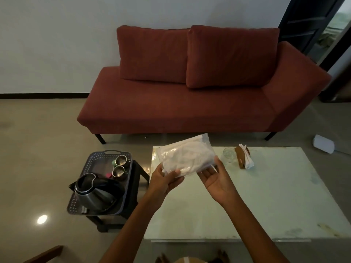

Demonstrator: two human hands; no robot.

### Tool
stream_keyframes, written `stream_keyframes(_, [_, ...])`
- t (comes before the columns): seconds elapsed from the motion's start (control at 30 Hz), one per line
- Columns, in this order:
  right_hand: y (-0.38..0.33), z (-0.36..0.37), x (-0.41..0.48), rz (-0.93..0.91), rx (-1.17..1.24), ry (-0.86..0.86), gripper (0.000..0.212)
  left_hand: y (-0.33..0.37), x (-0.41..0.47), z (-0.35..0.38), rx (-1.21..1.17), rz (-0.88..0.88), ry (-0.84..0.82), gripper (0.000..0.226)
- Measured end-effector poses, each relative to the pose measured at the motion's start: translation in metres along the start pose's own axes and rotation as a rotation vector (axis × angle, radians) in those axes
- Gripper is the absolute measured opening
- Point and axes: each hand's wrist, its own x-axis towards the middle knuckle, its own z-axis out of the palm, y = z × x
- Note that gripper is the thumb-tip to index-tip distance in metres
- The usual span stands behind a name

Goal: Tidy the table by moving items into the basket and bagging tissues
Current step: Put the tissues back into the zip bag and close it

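A clear plastic bag [187, 155] with white tissues inside hangs above the far left part of the white table [266, 196]. My left hand [164, 180] grips the bag's near left corner, thumb on top. My right hand [215, 177] lies palm up under the bag's near right edge, fingers straight and touching it. To the left, a dark perforated basket [86, 164] sits on a small black stool; it holds a steel kettle [93, 192] and two metal cups [120, 166].
A clear glass [228, 154] and a brown holder with white napkins [244, 156] stand at the table's far edge. A red sofa [190, 103] runs behind the table. A white box [322, 144] lies on the floor at right.
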Motion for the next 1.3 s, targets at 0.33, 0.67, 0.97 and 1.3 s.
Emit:
stream_keyframes(0.33, [0.009,0.005,0.025,-0.072,-0.382,0.121,0.055,-0.014,-0.008,0.021,0.218,0.002,0.105,0.060])
stream_keyframes(0.67, [-0.016,0.014,0.044,0.088,-0.979,-0.133,0.018,0.019,0.037,-0.009,0.398,-0.090,0.123,0.029])
stream_keyframes(0.97, [0.022,0.036,0.074,0.212,-0.972,-0.080,0.035,0.027,0.051,-0.057,0.277,-0.164,0.078,0.027])
stream_keyframes(1.3, [0.132,0.122,0.138,0.188,-0.823,0.129,0.022,0.078,0.110,-0.195,0.356,-0.268,0.115,0.043])
